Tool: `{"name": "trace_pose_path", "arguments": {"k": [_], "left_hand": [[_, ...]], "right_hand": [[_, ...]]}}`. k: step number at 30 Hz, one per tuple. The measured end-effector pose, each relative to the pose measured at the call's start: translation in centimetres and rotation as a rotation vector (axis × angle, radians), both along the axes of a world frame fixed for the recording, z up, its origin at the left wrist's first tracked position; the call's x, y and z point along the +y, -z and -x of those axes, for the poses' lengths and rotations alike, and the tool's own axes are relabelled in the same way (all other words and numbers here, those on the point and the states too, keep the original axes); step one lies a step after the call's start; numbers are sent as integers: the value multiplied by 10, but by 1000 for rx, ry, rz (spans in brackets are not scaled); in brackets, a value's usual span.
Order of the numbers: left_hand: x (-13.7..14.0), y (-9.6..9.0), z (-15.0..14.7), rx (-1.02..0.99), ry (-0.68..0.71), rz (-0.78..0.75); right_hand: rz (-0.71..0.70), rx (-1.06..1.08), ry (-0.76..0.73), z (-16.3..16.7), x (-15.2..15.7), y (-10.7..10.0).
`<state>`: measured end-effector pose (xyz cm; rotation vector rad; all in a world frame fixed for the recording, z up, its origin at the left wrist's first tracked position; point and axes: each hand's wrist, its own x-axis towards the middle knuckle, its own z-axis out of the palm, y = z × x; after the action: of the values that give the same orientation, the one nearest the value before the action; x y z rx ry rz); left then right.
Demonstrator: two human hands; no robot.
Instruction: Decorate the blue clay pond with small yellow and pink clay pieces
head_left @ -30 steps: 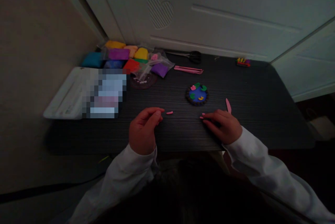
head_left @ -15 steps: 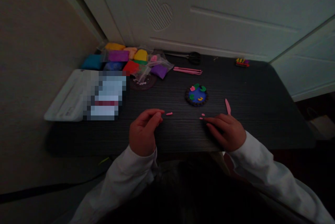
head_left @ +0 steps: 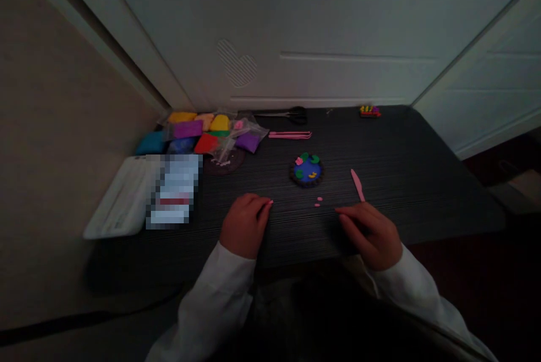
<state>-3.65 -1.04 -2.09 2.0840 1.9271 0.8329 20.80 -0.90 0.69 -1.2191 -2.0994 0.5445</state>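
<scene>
Thumb and fingertips of my left hand (head_left: 244, 225) are pinched on a small pink clay roll (head_left: 271, 202), most of it hidden by the fingers. To the right, two little pink clay pieces (head_left: 318, 201) lie on the dark table. My right hand (head_left: 374, 235) rests just right of them, its thumb and index finger slightly apart with nothing seen between. Beyond its knuckles lies a pink plastic clay knife (head_left: 357, 184). Farther back, between the hands, sits a round clay pond (head_left: 307, 169) with a dark beaded rim, blue middle, green leaves, a pink flower and small yellow shapes.
Bags of coloured clay (head_left: 220, 123) crowd the back left, near a dark round mat (head_left: 224, 164) and a white tray (head_left: 124, 198). Pink tools (head_left: 289, 135) and scissors (head_left: 296, 115) lie at the back. A small colourful clay piece (head_left: 369, 111) stands back right.
My left hand has closed on the pink clay roll that lay by its fingertips. My right fingers have drawn back from the two small pink pieces. The camera view has shifted.
</scene>
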Motion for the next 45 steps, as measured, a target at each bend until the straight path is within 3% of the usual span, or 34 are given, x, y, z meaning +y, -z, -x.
{"name": "trace_pose_path", "arguments": {"k": [3,9,12,26,34,41,45], "left_hand": [[-5,-6,-2,-96,55,3],[-20,-24,-23,-343,106,228],[-23,-25,-31,-398,125,256],[-23,-15,-31,-473,264,167],[-24,-17,-32,-437,221,231],[-23,-17,-31,-405,262,226],[-23,-13,-31,-375,265,159]], "right_hand": [[12,41,-19,8,-2,5],[23,52,-59,26,-6,12],[-1,51,-58,31,-7,13],[21,-20,-145,45,-5,11],[0,16,-177,42,-3,15],[3,-29,-163,46,-6,14],[-69,-57,-98,40,-4,15]]}}
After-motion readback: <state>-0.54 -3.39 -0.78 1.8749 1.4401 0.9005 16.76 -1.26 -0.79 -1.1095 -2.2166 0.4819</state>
